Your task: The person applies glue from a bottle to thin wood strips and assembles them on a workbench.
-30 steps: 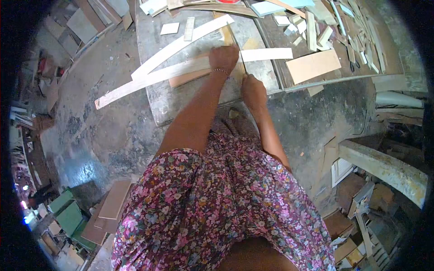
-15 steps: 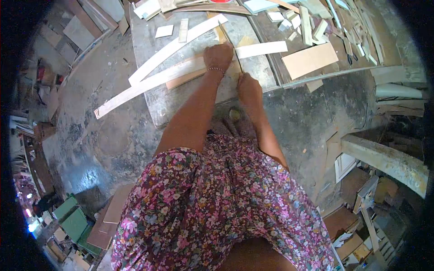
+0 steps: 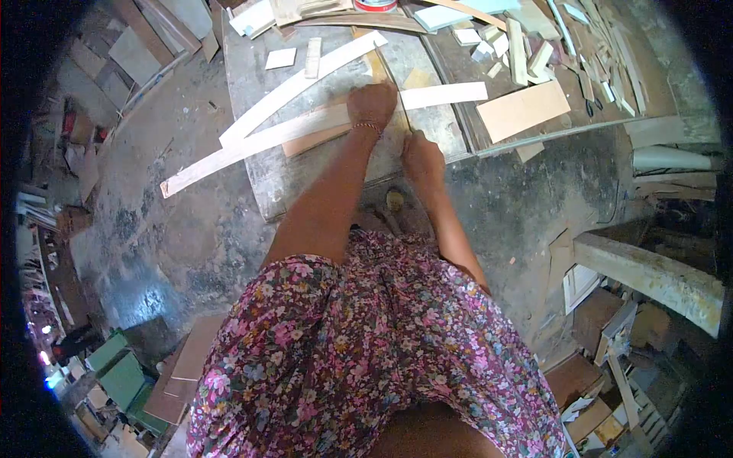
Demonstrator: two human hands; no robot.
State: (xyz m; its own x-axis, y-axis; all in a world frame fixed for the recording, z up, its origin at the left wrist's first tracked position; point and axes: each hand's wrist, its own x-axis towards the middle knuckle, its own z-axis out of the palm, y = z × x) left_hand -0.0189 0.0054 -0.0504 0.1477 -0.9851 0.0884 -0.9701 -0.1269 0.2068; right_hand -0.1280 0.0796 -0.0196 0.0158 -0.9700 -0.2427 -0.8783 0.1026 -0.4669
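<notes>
My left hand [image 3: 372, 107] is closed on a long pale wooden strip [image 3: 263, 136], holding it down on the table. The strip reaches past the hand on both sides, and its left end hangs over the table edge. My right hand [image 3: 423, 159] is shut around the near end of a saw, whose handle is hidden by the fingers. Its thin dark blade [image 3: 388, 67], seen almost edge-on, crosses the strip just right of my left hand. A second pale strip [image 3: 294, 85] lies behind, and a tan board [image 3: 314, 140] shows beneath the held strip.
Offcuts [image 3: 519, 52], a flat tan panel [image 3: 524, 111] and scissors [image 3: 593, 104] lie on the right side of the table. A red-rimmed can [image 3: 376, 5] stands at the back. Below right, a pale beam [image 3: 649, 271] juts out beside stacked scrap.
The view has shifted slightly, so the table and both hands sit a little lower. Both hands keep their grips, and any stroke of the saw is too small to make out.
</notes>
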